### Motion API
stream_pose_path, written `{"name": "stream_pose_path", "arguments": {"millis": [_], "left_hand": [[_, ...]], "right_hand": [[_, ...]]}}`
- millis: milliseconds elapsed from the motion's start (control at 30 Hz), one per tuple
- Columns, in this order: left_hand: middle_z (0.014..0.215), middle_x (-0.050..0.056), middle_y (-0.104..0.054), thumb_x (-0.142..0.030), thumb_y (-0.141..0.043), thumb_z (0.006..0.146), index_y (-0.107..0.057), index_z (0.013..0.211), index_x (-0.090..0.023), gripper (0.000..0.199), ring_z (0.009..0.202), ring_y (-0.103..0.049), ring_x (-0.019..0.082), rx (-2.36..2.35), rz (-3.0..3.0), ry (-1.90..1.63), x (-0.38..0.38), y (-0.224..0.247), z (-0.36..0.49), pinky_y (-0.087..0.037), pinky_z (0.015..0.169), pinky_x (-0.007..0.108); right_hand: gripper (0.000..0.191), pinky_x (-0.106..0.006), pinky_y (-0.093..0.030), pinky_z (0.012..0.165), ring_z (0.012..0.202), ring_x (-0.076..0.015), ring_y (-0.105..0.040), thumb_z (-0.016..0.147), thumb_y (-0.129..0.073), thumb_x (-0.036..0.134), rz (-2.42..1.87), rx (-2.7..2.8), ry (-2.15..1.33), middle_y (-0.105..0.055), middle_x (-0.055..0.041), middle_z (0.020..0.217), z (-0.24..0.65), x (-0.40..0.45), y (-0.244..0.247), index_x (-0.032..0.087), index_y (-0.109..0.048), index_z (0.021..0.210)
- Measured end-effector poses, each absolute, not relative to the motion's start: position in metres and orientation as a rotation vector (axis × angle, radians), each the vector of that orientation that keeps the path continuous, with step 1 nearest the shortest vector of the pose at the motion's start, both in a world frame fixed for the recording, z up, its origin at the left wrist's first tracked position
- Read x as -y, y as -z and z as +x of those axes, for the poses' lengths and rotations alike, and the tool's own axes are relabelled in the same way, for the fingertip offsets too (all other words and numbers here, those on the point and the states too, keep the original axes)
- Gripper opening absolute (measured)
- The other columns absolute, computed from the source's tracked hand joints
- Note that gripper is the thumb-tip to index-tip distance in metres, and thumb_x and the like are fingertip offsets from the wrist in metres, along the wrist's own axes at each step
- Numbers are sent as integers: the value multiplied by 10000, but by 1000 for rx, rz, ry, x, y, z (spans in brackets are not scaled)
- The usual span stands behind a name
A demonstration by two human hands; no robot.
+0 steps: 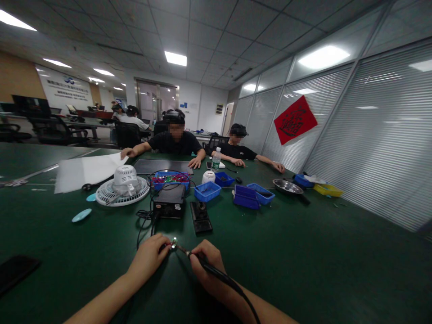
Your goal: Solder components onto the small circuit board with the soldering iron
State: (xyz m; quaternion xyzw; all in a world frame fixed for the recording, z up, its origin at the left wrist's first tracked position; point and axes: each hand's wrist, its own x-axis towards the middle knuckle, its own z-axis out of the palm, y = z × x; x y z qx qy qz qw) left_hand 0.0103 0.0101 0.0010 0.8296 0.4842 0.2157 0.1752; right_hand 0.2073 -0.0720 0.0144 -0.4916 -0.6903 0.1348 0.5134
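My right hand (209, 265) grips a soldering iron (202, 262) like a pen, its black cable running down over the forearm. Opposite it, my left hand (151, 254) is closed in a pinch at a small circuit board (174, 244), with a bit of red wire showing by the fingertips. The iron's tip points left and meets or nearly meets the board; contact is too small to tell. Just beyond my hands stand a black soldering station (168, 202) and a black iron holder (201, 218).
A white fan part (124, 181) lies at the left beside white sheets (89, 171). Blue bins (207, 191), a water bottle (216, 159) and a metal bowl (288, 186) stand farther back. A dark flat object (18, 270) lies near left. Two people sit across the green table (303, 256).
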Motion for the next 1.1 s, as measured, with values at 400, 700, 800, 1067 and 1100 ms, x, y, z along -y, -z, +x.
{"name": "stream_pose_path", "arguments": {"millis": [400, 700, 800, 1067, 1100], "left_hand": [[864, 34, -660, -294, -474, 849, -670, 803, -212, 217, 850, -608, 177, -1345, 2353, -631, -13, 3, 10, -438, 783, 274], [840, 25, -653, -297, -457, 855, -660, 790, -214, 229, 833, -609, 174, -1336, 2352, -649, -13, 5, 10, -438, 776, 274], [835, 26, -653, -303, -466, 852, -658, 788, -212, 222, 831, -610, 177, -1332, 2347, -651, -11, 2, 10, -440, 783, 281], [867, 30, -659, -305, -469, 856, -658, 811, -213, 215, 856, -614, 182, -1351, 2347, -623, -14, 4, 8, -437, 795, 283], [867, 29, -658, -304, -469, 857, -657, 811, -211, 214, 856, -613, 180, -1355, 2346, -618, -14, 4, 8, -436, 795, 280]], "right_hand": [[109, -239, -369, 548, 570, -132, -494, 776, -569, 212, -1219, 1688, -323, -506, 20, 622, 207, 68, -8, 195, -570, 668], [87, -228, -370, 542, 563, -122, -487, 763, -576, 187, -1209, 1675, -328, -495, 29, 626, 208, 68, -5, 195, -576, 676], [88, -228, -377, 539, 558, -123, -491, 766, -578, 197, -1214, 1676, -306, -506, 27, 626, 208, 68, -5, 198, -579, 678], [51, -248, -380, 514, 539, -154, -489, 730, -573, 227, -1091, 1788, -132, -529, 11, 566, 209, 65, -6, 219, -571, 680], [46, -250, -380, 516, 544, -159, -494, 728, -570, 217, -1074, 1802, -117, -533, 8, 561, 209, 64, -6, 220, -570, 682]]}}
